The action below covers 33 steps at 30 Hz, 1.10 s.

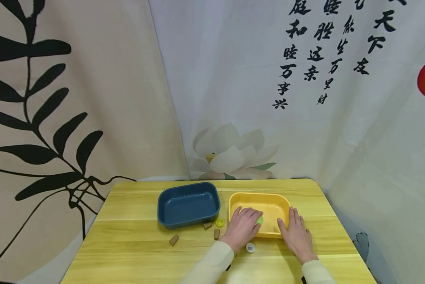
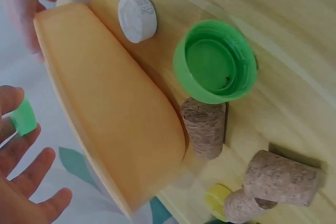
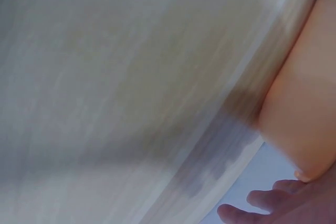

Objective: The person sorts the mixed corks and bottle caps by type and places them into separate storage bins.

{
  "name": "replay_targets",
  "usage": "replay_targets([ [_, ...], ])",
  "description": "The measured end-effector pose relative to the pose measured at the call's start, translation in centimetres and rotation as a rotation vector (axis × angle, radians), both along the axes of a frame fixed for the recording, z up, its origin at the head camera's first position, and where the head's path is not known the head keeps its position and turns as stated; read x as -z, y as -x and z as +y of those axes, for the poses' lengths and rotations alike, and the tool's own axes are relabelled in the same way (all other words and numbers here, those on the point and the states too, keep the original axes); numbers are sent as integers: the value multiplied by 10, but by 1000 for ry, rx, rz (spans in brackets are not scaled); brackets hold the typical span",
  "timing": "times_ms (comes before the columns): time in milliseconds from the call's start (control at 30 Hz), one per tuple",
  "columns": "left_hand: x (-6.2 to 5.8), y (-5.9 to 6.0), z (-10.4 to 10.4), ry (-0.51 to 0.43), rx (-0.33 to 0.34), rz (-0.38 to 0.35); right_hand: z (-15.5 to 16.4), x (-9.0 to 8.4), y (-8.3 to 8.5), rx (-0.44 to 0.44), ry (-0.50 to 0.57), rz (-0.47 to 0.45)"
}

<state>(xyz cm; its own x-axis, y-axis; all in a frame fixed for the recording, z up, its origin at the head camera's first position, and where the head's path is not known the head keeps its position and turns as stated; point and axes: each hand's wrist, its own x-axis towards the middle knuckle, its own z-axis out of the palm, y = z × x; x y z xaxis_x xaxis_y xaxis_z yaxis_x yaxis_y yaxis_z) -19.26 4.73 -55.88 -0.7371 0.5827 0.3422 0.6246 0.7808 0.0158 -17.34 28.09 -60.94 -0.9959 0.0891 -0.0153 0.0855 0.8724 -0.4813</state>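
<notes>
My left hand (image 1: 241,228) is over the near left part of the yellow tray (image 1: 273,236) and pinches a green bottle cap (image 2: 23,117) between thumb and fingers. At the tray's right end my right hand (image 1: 298,238) rests with straight fingers along the rim and the thumb reaching over its near corner. The right wrist view shows the fingers (image 3: 265,203) of that hand beside the tray wall. In front of the tray lie a white cap (image 1: 250,247) and a larger green cap (image 2: 212,64), the latter hidden by my left arm in the head view.
A dark blue tray (image 1: 189,224) stands to the left of the yellow one. Between and before the trays lie a yellow cap (image 1: 219,223) and several cork stoppers, one cork (image 1: 174,240) farther left. Printed cloth (image 1: 233,98) hangs behind the wooden table (image 1: 127,252).
</notes>
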Motion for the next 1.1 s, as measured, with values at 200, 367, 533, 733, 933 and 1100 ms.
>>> replay_targets([
  [200, 1, 10, 13, 23, -5, -9, 0, 0, 0, 14, -8, 11],
  [367, 3, 15, 21, 41, -19, -30, -1, -2, 0, 18, 0, 6],
  [533, 6, 18, 26, 49, -41, -75, -1, -3, -1, 14, 5, -10],
  [733, 10, 19, 28, 60, -78, -141, 0, -2, -1, 14, -1, -17],
  [933, 14, 18, 24, 25, -102, -159, -1, -3, -2, 9, -4, -19],
  [1100, 13, 11, 15, -44, -87, -143, -1, -3, -2, 9, -6, -24],
])
